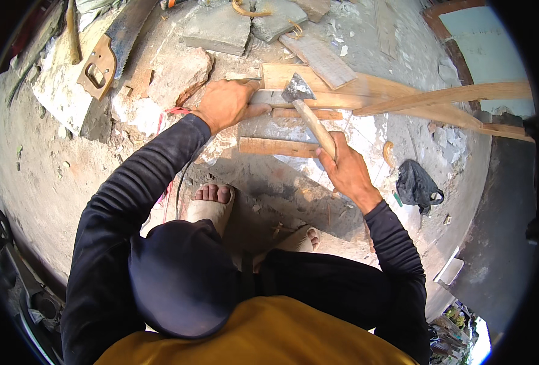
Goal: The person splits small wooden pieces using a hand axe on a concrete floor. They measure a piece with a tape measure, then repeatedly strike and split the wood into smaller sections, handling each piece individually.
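Observation:
My right hand (347,172) is closed round the wooden handle of a small hatchet (316,129). The hatchet's grey, flared head (298,89) is over a pale wooden piece (321,99). At that piece's left end my left hand (225,104) is closed, thumb along its near side; the hidden fingers leave the exact grip unclear. A thin dark object (245,78) shows beside the left knuckles, too small to name. Nearer to me a short wooden batten (276,147) lies on the ground, just left of the right hand's fingers.
A handsaw (101,68) lies at the upper left, past a rough stone (180,78). Broken concrete slabs (217,29) and a loose board (321,61) are at the far side. Long timbers (446,97) reach right. A black plastic bag (416,184) sits at right; my foot (211,207) is close in.

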### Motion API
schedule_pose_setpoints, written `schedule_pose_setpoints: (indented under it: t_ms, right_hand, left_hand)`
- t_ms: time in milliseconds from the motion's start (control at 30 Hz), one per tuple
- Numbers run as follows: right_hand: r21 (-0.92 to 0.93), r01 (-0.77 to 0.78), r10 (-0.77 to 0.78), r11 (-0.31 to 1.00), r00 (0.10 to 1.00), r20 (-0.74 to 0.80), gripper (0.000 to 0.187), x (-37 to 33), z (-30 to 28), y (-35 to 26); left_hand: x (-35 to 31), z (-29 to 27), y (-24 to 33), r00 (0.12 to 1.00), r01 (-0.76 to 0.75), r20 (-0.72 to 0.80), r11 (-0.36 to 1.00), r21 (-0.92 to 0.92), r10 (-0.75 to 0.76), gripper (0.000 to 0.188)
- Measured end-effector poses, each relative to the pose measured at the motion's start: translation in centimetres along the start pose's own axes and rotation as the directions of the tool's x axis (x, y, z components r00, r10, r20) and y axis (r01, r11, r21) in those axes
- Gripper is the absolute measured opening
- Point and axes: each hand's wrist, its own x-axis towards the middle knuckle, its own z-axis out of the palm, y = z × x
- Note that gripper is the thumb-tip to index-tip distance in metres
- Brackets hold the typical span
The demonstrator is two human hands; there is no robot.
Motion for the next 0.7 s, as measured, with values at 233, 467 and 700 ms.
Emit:
schedule_pose_setpoints:
  t_ms: [233, 467, 700]
  right_hand:
    - [0.015, 0.024, -0.024, 1.000, 0.999, -0.048, 0.043, -0.6, -2.5, -2.7]
    - [0.038, 0.409, -0.343, 0.912, 0.810, -0.476, 0.049, -1.6, -4.7, -5.7]
    - [0.078, 0.163, -0.144, 0.983, 0.967, -0.210, 0.045, -0.8, -2.7, -4.6]
  left_hand:
    - [-0.2, 1.8, -1.1, 0.972, -0.120, -0.204, 0.993, -0.016, 0.115, 0.061]
    - [0.2, 2.4, -1.2, 0.980, -0.108, -0.165, 0.993, 0.046, 0.115, 0.061]
    - [0.3, 2.5, -1.2, 0.972, -0.119, -0.198, 0.992, 0.052, 0.127, 0.061]
